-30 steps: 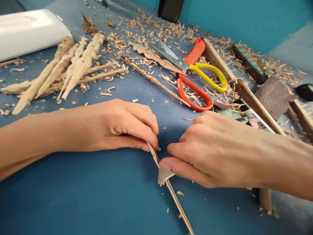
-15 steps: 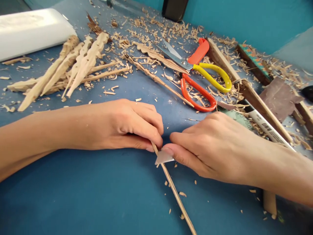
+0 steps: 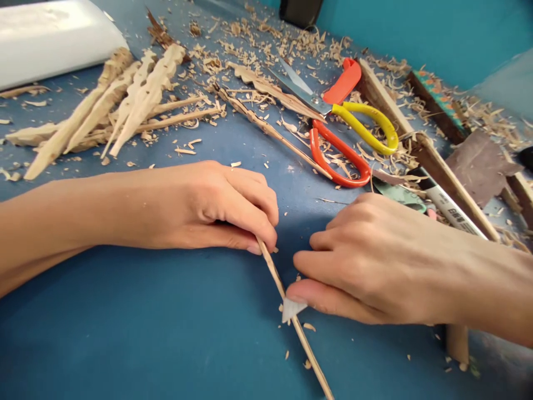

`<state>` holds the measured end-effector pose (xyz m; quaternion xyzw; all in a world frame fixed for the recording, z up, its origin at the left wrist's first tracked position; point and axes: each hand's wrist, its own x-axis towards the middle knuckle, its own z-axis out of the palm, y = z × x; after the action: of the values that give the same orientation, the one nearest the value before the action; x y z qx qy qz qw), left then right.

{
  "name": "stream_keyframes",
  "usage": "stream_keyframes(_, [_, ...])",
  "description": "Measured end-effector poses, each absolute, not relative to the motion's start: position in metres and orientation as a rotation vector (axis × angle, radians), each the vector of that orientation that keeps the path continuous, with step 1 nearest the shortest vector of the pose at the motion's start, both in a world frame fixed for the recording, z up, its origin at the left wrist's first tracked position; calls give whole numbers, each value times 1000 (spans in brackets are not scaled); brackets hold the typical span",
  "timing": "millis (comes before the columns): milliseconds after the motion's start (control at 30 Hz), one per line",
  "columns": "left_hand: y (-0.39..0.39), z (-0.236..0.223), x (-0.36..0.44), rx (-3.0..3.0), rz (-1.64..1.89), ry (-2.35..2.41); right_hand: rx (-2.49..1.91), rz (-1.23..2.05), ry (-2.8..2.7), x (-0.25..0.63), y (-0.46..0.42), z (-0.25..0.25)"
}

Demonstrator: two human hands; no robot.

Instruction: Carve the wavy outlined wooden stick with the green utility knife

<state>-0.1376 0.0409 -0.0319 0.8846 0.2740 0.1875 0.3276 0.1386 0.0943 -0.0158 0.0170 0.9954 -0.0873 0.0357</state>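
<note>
My left hand [image 3: 225, 211] pinches the upper end of a thin wooden stick [image 3: 310, 353], which slants down to the bottom edge of the view. In my right hand [image 3: 366, 261] is a small pointed metal blade [image 3: 292, 309], pressed between thumb and curled fingers. The blade lies across the stick, some way below my left fingertips. Any handle of the blade is hidden by my right hand. Small wood chips [image 3: 308, 326] lie around the stick on the blue tabletop [image 3: 145, 322].
Scissors [image 3: 362, 133] with red and yellow handles lie beyond my hands. Carved wooden pieces [image 3: 141, 100] are piled at the back left by a white object [image 3: 54, 41]. A marker [image 3: 452, 208], sandpaper [image 3: 478, 166] and wooden strips [image 3: 387, 100] lie at right among shavings [image 3: 287, 41].
My right hand has drawn the blade down along the stick, toward me and slightly right. My left hand keeps its pinch in nearly the same place. The view has shifted slightly.
</note>
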Motion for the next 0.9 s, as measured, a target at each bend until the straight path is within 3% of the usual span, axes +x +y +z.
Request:
stream_keyframes(133, [40,-36,-140,2321,525,708,211,-348,3091,139,92,-19])
stream_keyframes(267, [38,-40,-143,2317,589,673,383,-121,3202,133,83,-23])
stream_keyframes(633, [38,-37,-140,2339,551,659,145,-11,3222,130,89,-12])
stream_keyframes(900, [41,-39,-141,2417,566,614,73,-211,3116,122,93,-13])
